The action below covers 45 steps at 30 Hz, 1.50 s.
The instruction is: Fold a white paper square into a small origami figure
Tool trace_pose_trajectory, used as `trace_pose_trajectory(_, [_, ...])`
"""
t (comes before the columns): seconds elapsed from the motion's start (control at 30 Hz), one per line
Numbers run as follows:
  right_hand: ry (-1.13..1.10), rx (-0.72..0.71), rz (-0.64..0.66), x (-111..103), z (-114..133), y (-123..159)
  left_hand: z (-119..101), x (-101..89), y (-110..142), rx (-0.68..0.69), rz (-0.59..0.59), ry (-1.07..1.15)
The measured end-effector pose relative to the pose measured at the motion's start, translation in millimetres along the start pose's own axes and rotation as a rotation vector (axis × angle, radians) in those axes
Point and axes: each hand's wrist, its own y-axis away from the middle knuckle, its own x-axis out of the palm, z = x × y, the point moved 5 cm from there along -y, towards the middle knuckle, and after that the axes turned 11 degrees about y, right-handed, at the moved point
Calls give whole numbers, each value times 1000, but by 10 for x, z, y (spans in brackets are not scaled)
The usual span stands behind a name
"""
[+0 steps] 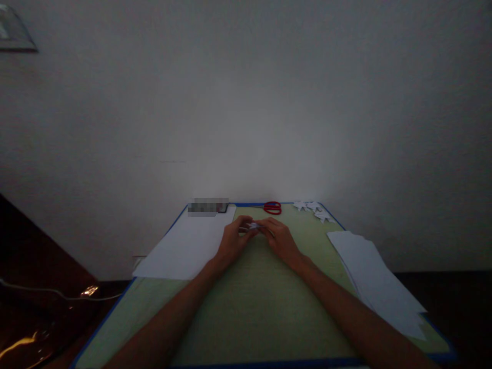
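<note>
Near the far middle of the table, my left hand [235, 237] and my right hand [279, 237] meet, their fingertips closed on a small piece of folded white paper [252, 225]. Fingers cover much of it, so its full shape is hidden. Just beyond my hands lie scissors [272, 207] with red handles, their blades pointing left. Several white folded paper shapes [323, 216] with pointed ends sit at the far right corner.
White sheets [180, 246] lie at the left, with a blurred-out object [207, 206] at their far end. A stack of white paper [378, 279] overhangs the right edge. The green table [246, 318] has blue edging and meets a wall [253, 102]. A white cord [65, 296] runs at the left.
</note>
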Motion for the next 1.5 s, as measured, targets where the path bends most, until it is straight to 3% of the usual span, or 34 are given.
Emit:
trace_pose_trajectory(0.17, [37,-28,-27,-31,71,4,-42,-4,-11,76,53,-76])
trace_pose_trajectory(0.37, [15,4,-81,-46,60,12,-75,-48,-21,174,36,-199])
trace_pose_trajectory(0.5, [-4,47,-104,-55,37,14,-69,-59,-16,175,29,-237])
trace_pose_trajectory(1.3, [20,-16,-88,-77,203,0,-200,-38,21,192,72,-188])
trace_pose_trajectory(1.5, [40,40,-123,-75,157,5,-173,-44,4,205,62,-188])
